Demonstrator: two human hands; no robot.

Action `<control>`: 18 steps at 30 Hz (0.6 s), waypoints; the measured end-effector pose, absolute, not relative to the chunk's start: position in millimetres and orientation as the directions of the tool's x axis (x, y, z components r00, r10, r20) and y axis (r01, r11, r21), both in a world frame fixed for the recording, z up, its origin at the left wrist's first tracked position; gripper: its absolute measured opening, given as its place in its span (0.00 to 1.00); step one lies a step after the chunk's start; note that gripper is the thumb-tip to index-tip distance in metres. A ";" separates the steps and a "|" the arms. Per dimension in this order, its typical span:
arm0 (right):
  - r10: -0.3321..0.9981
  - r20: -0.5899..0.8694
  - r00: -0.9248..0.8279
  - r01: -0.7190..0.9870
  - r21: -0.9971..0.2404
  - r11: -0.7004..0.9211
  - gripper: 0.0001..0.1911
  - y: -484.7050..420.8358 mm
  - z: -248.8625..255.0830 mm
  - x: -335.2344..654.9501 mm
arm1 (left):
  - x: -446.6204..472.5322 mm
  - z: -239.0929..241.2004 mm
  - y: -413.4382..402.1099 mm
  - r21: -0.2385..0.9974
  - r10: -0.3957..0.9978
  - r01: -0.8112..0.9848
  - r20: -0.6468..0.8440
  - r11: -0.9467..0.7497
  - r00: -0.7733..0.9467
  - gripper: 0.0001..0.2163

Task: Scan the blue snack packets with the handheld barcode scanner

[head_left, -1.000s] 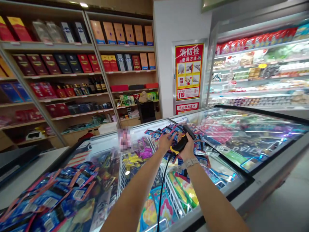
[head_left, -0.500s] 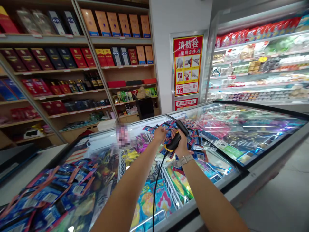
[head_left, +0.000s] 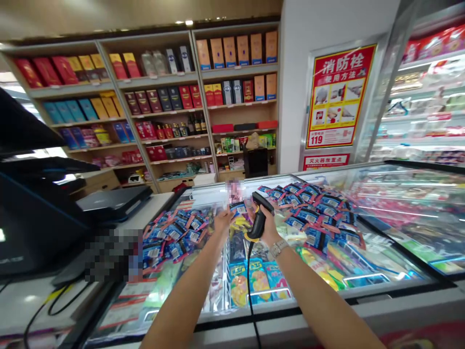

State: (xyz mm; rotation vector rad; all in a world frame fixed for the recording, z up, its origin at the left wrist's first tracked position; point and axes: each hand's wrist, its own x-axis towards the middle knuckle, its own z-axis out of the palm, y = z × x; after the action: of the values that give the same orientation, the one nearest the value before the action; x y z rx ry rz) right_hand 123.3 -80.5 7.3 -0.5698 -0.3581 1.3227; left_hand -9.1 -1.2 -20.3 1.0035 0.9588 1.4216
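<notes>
Here we are at what looks like the scanning step: your left hand [head_left: 222, 221] pinches a blue packet [head_left: 238, 208] by its edge, up over the middle of the chest freezer [head_left: 279, 318], while your right hand [head_left: 269, 224] wraps the grip of the barcode scanner [head_left: 258, 224]. The packet sits just left of the scanner's head, its pale label [head_left: 240, 210] towards you. Whether the code has registered, you can't tell from here. The next move, I'd judge, calls for a steady label squared to the scanning window, then a loosened left pinch over one of the piles.

Now the materials! The packet looks like glossy, flexible film with pink edging, and its lookalikes lie in loose overlapping heaps, the left pile [head_left: 175, 231] and the right pile [head_left: 327, 211], both on smooth, reflective glass [head_left: 203, 195]. The scanner is a hard, bent black-and-yellow shape, trailing a thin black cable [head_left: 249, 281] nearwards between your forearms. Beneath the glass, bright plump bags [head_left: 240, 287] gleam.
</notes>
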 end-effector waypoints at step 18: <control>0.996 0.052 0.070 -0.120 -0.991 0.060 0.19 -102.9 -14.8 122.4 | -44.7 -48.5 -8.1 0.936 0.989 -0.325 0.107 -0.136 -0.106 0.10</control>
State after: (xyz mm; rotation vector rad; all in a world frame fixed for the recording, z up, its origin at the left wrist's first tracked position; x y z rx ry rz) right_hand 122.4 -102.9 -14.8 -1.1094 -1.0975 1.1750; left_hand -44.7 -8.1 -48.5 0.9973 0.9532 1.5041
